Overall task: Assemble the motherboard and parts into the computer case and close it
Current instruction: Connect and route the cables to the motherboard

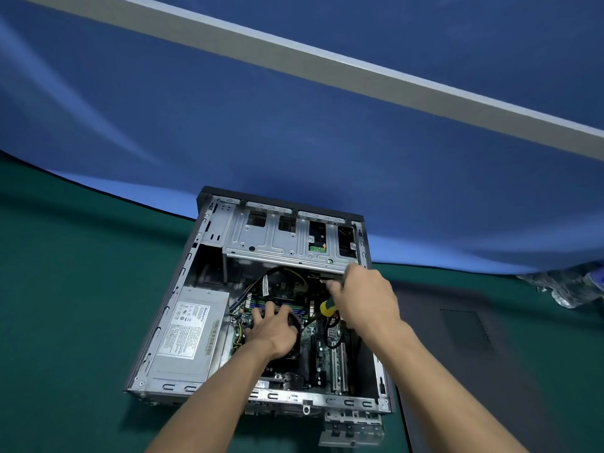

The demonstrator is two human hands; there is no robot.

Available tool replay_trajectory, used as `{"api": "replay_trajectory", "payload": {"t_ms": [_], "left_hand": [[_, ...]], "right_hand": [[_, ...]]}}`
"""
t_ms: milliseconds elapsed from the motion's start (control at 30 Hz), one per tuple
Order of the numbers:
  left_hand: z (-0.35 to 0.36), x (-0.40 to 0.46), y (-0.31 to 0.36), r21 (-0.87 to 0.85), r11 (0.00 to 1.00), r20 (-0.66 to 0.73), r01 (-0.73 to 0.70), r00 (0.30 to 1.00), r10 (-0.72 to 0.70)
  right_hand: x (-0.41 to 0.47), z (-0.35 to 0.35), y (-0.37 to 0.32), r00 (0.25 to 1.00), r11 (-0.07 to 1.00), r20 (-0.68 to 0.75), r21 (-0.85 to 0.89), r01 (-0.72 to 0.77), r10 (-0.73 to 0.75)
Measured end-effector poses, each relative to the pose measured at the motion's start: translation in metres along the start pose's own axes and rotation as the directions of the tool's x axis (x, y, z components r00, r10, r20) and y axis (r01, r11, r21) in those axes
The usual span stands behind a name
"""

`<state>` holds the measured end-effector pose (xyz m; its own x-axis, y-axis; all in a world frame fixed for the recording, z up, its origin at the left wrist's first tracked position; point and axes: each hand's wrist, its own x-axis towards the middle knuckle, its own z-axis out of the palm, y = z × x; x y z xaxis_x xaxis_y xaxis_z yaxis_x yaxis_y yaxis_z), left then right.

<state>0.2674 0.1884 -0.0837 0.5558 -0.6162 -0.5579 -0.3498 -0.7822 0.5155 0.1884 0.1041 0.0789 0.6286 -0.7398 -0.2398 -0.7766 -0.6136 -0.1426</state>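
Note:
An open computer case (170,308) lies flat on the green table. Inside it sits the green motherboard (322,349), with a silver power supply (189,335) at the left and a metal drive cage (271,238) at the back. My left hand (273,328) rests with spread fingers on the round black CPU cooler (295,320). My right hand (362,300) grips a screwdriver with a yellow and green handle (327,307) over the board's back right corner; its tip is hidden.
The dark side panel (474,351) lies flat on the table to the right of the case. A blue partition (294,142) stands right behind the case. Clear plastic wrap (568,287) lies at the far right. Green mat (72,289) spreads to the left.

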Motion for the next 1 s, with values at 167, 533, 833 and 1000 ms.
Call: {"api": "replay_trajectory", "payload": {"t_ms": [167, 533, 833, 1000], "left_hand": [[-0.002, -0.001, 0.001, 0.011, 1.0, 0.003, 0.003, 1.0, -0.003], [-0.002, -0.003, 0.001, 0.039, 0.999, 0.002, -0.012, 1.0, 0.012], [-0.002, -0.002, -0.001, 0.025, 0.999, -0.004, -0.029, 1.0, 0.029], [-0.001, -0.002, -0.002, 0.013, 0.999, -0.01, -0.032, 0.999, 0.032]], "right_hand": [[0.002, -0.002, 0.006, 0.997, 0.997, 0.064, 0.062, -0.036, 0.032], [-0.008, 0.008, 0.031, 0.981, 0.985, -0.165, 0.119, 0.121, -0.1], [-0.009, 0.019, 0.038, 0.981, 0.977, -0.178, 0.184, 0.107, -0.074], [-0.008, 0.022, 0.039, 0.982, 0.978, -0.179, 0.184, 0.1, -0.066]]}}
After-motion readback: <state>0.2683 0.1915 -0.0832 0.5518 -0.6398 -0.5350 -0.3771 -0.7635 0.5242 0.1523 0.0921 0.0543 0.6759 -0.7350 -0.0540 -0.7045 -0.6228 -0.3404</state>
